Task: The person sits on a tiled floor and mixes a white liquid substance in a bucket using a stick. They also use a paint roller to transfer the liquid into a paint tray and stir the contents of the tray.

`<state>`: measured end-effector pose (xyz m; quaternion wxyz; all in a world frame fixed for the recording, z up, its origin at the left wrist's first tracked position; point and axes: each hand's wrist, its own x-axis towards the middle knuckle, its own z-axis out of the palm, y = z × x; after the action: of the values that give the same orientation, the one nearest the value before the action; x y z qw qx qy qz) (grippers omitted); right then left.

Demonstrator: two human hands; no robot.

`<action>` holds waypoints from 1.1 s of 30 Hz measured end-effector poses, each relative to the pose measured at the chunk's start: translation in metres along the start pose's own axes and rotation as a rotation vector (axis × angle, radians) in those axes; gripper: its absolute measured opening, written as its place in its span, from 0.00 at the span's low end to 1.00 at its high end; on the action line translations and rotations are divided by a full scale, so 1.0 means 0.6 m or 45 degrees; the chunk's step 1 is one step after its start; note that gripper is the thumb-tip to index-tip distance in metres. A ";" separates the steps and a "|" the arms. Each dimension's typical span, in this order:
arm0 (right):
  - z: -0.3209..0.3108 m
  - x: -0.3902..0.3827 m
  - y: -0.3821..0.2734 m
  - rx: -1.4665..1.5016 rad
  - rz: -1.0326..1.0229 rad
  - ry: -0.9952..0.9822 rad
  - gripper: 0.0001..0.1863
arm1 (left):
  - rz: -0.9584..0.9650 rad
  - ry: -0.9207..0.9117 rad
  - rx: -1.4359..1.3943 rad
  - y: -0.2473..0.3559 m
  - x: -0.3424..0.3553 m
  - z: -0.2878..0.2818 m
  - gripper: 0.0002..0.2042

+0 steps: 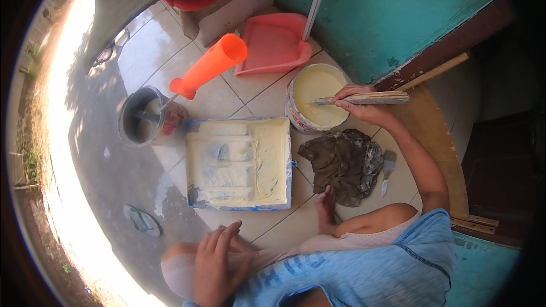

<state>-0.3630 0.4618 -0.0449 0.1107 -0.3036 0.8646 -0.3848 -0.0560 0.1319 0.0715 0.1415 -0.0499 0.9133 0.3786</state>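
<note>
My right hand (361, 104) is closed round a flat, paint-crusted wooden stick (381, 98). The stick's far end dips into a round bucket (291, 115) of pale cream paint (321, 94). My left hand (219, 261) rests over my bent knee, holding nothing, its fingers stretched out. In front of me lies a blue-edged paint tray (190, 202), coated with cream paint. A dark crumpled rag (341, 162) sits between the bucket and my foot, with a paintbrush (388, 169) beside it.
A smaller bucket (126, 128) at the left holds an orange-handled tool (207, 68) on a metal rod. A red dustpan (273, 40) lies farther back by the teal wall (392, 17). One flip-flop (142, 222) is at left. A wooden board (435, 131) lies right of my arm.
</note>
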 end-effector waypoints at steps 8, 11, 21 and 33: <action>-0.081 -0.017 -0.041 -0.300 0.276 -0.259 0.06 | -0.055 -0.007 0.012 0.006 0.001 -0.009 0.27; -0.054 -0.018 -0.014 0.289 0.348 -0.259 0.07 | -0.071 -0.024 0.008 0.007 0.007 -0.012 0.27; -0.059 0.002 -0.021 -0.362 0.099 -0.056 0.07 | -0.062 -0.019 -0.013 0.002 0.009 -0.008 0.27; -0.005 0.003 -0.019 -0.163 -0.108 0.063 0.06 | -0.025 -0.024 -0.014 -0.002 0.010 -0.007 0.27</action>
<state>-0.3608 0.4563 -0.0345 0.0530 -0.3368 0.8763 -0.3404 -0.0621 0.1282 0.0716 0.1536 -0.0560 0.9094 0.3825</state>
